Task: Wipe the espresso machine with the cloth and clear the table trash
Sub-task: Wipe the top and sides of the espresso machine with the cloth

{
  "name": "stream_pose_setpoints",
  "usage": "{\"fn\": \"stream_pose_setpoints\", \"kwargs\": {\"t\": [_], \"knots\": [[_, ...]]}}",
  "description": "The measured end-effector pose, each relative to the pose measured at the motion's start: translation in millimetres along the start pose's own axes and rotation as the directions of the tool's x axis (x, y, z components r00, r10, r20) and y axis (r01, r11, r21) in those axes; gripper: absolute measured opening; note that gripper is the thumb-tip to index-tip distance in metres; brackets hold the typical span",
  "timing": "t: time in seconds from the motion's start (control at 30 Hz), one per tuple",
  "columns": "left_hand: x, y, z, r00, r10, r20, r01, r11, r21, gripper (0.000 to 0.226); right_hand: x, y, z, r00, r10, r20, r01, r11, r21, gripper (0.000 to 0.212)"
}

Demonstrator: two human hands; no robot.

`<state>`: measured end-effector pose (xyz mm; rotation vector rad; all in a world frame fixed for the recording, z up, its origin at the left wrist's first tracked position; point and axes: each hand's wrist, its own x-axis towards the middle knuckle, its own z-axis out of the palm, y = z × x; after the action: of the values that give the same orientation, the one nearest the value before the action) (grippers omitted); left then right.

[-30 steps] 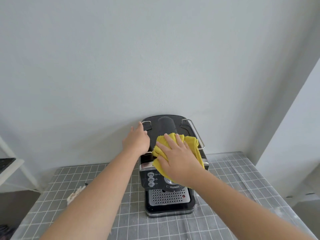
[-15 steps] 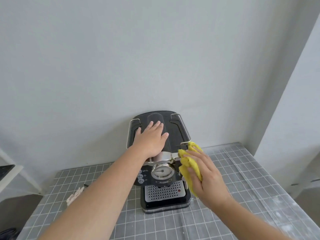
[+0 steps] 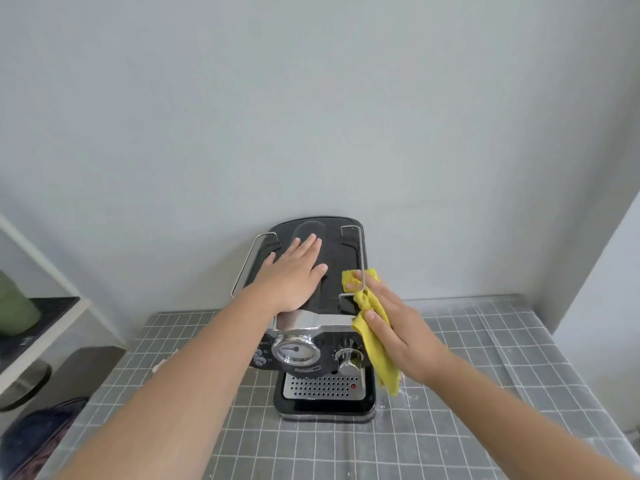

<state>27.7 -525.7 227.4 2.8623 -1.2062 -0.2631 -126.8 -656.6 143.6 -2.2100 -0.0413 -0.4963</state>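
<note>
cloth (image 3: pixel 382 370) covers espresso machine (image 3: pixel 322 388) side, forearms (image 3: pixel 173 393) cropped

I am making out only one small label (image 3: pixel 308 369) on the machine (image 3: pixel 322 322), under its gauge (image 3: pixel 295 351), too blurred to read.

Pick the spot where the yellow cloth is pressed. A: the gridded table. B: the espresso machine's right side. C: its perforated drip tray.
B: the right hand presses the yellow cloth against the right side of the black and chrome espresso machine, by its top rail.
</note>
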Motion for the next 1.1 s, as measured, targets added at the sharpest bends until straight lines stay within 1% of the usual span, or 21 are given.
{"fn": "stream_pose_setpoints", "kwargs": {"t": [0.07,0.1,0.23,0.33,0.4,0.47,0.53,0.63,0.8,0.9,0.97,1.1], "knots": [[0,0,0,1.000,0.000,0.010,0.000,1.000,0.009,0.055,19,12,-6,0.999,-0.038,0.008,0.038,0.998,-0.043,0.045],[0,0,0,1.000,-0.001,0.014,0.001,1.000,0.012,0.055,32,18,-9,0.999,-0.033,0.004,0.033,0.998,-0.050,0.045],[0,-1,-1,1.000,-0.006,0.017,0.005,1.000,0.025,0.055,71,31,-19,0.998,0.062,-0.011,-0.063,0.998,-0.025,0.048],[7,-1,-3,1.000,-0.017,0.005,0.017,1.000,0.019,0.054,64,27,-11,0.996,0.066,-0.060,-0.064,0.997,0.034,0.047],[20,3,-5,0.999,-0.030,-0.021,0.030,1.000,0.004,0.055,46,22,-4,0.995,0.035,-0.092,-0.028,0.997,0.077,0.039],[38,8,-8,0.998,-0.048,-0.038,0.048,0.999,0.000,0.057,37,17,-2,0.994,0.009,-0.107,0.001,0.996,0.092,0.040],[52,13,-9,0.998,-0.058,-0.033,0.059,0.998,0.019,0.058,46,20,-3,0.994,0.018,-0.109,-0.008,0.996,0.087,0.039],[60,15,-6,0.998,-0.048,-0.039,0.051,0.996,0.069,0.058,77,33,-9,0.990,0.055,-0.129,-0.047,0.997,0.063,0.045],[59,14,-4,0.998,-0.039,-0.040,0.042,0.997,0.071,0.057,128,55,-27,0.983,0.164,-0.080,-0.166,0.986,-0.021,0.044],[60,13,-4,0.998,-0.036,-0.042,0.039,0.997,0.070,0.058,148,57,-34,0.988,0.152,0.007,-0.150,0.983,-0.105,0.043],[60,13,-4,0.998,-0.037,-0.044,0.040,0.997,0.061,0.058,146,57,-33,0.989,0.150,0.011,-0.148,0.985,-0.086,0.044],[60,14,-4,0.998,-0.036,-0.051,0.039,0.998,0.051,0.059,103,45,-29,0.990,0.138,-0.040,-0.136,0.989,0.053,0.043]]}}
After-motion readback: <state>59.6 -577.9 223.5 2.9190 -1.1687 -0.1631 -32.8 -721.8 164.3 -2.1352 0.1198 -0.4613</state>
